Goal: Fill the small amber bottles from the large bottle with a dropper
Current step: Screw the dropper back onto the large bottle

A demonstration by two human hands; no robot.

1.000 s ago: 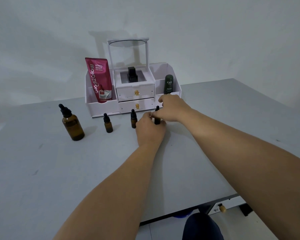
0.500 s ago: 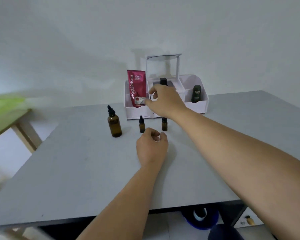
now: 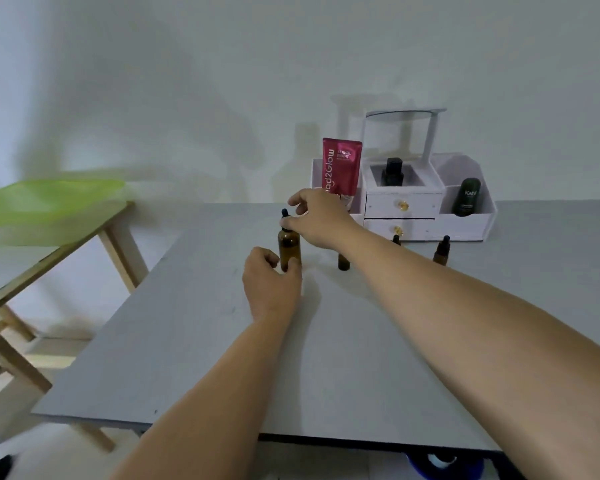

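Your left hand [image 3: 271, 285] grips the upright large bottle [image 3: 289, 245] at its base; your right hand [image 3: 317, 220] pinches the dropper cap [image 3: 285, 216] directly above.

The red pouch [image 3: 340, 168] in the left bay of the white organiser [image 3: 465, 227] has white lettering running up its side. You can read "lad2Glow"; your right hand [image 3: 317, 220] hides the start of the word. Near the pouch's top right corner, small print says "RETINOL BRIGHT", and the line under it is too small to read. The dark green bottle [image 3: 468, 199] in the right bay is marked "Kahf" in pale letters.
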